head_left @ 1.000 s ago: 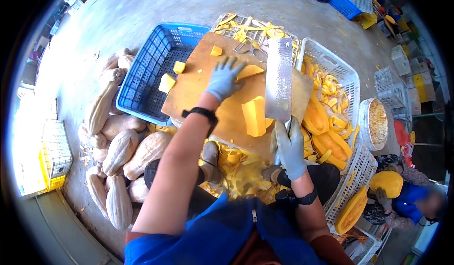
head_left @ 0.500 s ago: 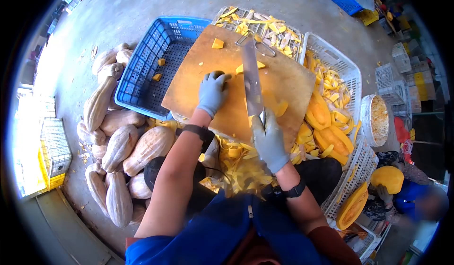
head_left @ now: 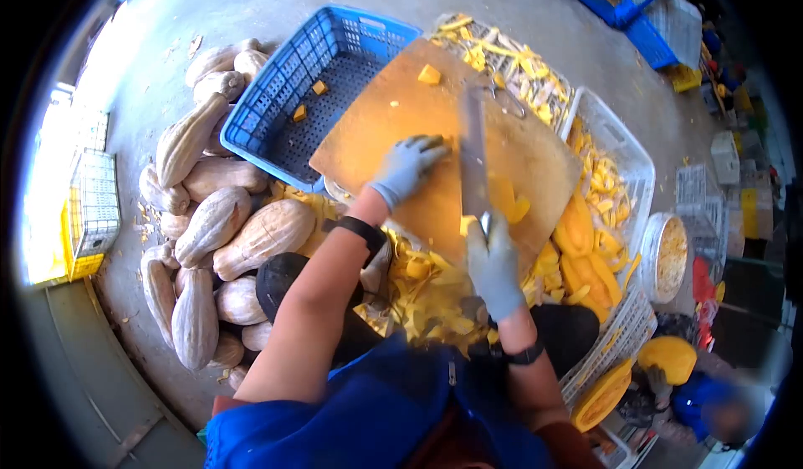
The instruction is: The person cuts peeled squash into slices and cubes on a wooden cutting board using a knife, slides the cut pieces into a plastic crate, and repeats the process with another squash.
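My right hand (head_left: 493, 268), in a grey glove, is wrapped round the handle of a broad-bladed kitchen knife (head_left: 473, 151). The blade points away from me over a wooden cutting board (head_left: 368, 126). Left of the blade, my gloved left hand (head_left: 408, 169) rests on the board with its fingers stretched toward the knife; whether a piece lies under the fingertips is hard to see. Cut orange pumpkin pieces (head_left: 508, 201) lie right of the blade. One pumpkin cube (head_left: 429, 74) sits at the board's far end, near a metal-handled tool (head_left: 504, 101).
A blue crate (head_left: 322, 155) with a few cubes stands at the left, beside whole pumpkins (head_left: 263, 239) on the floor. Peelings and peeled pumpkins (head_left: 577, 226) fill a white crate (head_left: 627, 143) at the right. Beyond are a white bucket (head_left: 667, 260) and another person (head_left: 703, 402) holding a pumpkin.
The view has shifted, moving the board rightward in the picture. My left hand has moved over the board toward the blade, its fingers now reaching right. My right hand still grips the knife.
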A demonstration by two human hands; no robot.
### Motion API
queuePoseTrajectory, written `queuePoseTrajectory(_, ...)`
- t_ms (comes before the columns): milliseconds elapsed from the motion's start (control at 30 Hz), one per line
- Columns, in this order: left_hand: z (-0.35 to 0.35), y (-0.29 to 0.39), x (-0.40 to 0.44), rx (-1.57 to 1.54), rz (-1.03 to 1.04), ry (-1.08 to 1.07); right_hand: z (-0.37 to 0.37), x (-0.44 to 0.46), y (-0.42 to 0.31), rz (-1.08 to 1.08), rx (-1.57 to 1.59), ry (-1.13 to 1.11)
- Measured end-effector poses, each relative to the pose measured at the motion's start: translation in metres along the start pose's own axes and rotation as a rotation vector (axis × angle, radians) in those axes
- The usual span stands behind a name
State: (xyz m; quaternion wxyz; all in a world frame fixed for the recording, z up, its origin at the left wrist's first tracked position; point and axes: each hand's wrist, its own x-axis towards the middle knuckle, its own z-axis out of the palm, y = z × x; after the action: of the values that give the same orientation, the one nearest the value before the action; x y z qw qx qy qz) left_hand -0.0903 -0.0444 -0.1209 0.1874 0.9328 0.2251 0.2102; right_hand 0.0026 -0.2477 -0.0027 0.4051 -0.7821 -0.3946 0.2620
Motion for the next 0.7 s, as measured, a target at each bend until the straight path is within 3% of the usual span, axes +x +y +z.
queuePoseTrajectory(67,-0.021,0.005,-0.016,-0.371,-0.205,0.199,0.014,0.005,0.004,-0.108,-0.076,-0.025)
queuePoseTrajectory(167,-0.026,-0.004,-0.051,-0.340,-0.371,0.339,0.029,0.015,-0.003,-0.191,-0.115,-0.051)
queuePoseTrajectory(233,-0.027,0.004,-0.062,-0.211,-0.421,0.247,0.028,0.019,-0.018,-0.207,-0.154,-0.061)
queuePoseTrajectory(333,-0.023,0.012,-0.057,-0.124,-0.469,0.310,0.036,0.031,-0.026,-0.227,-0.218,-0.012)
queuePoseTrajectory(433,-0.017,0.018,-0.051,-0.086,-0.532,0.340,0.063,0.048,0.021,-0.102,-0.473,-0.140)
queuePoseTrajectory(633,-0.014,0.016,-0.046,-0.038,-0.549,0.426,0.044,0.038,-0.013,-0.120,-0.317,-0.080)
queuePoseTrajectory(700,-0.014,0.017,-0.047,-0.038,-0.516,0.434,0.053,0.040,-0.010,-0.052,-0.385,-0.197)
